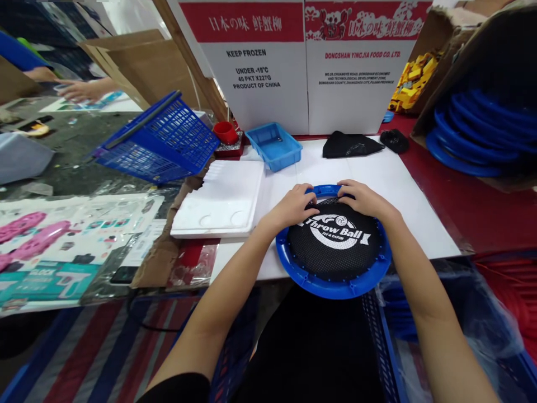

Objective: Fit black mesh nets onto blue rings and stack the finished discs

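A round blue plastic ring [333, 288] lies at the front edge of the white work surface, jutting out over my lap. Black mesh [325, 260] printed "Throw Ball" covers most of its inside, with small blue pegs showing along the border. At the far side of the ring, a gap shows between mesh and rim. My left hand [296, 204] is closed with thumb and fingers on the mesh's far left edge. Opposite it, my right hand [363, 198] has its fingers curled over the far right edge; its thumb is hidden.
Behind are a blue tray [279, 151], folded black mesh [350, 145] and white cartons [268, 73]. A white foam slab [222, 198] and blue basket [163, 137] stand left. Blue rings [474, 134] fill a box at right. Another person's hand [86, 89] shows far left.
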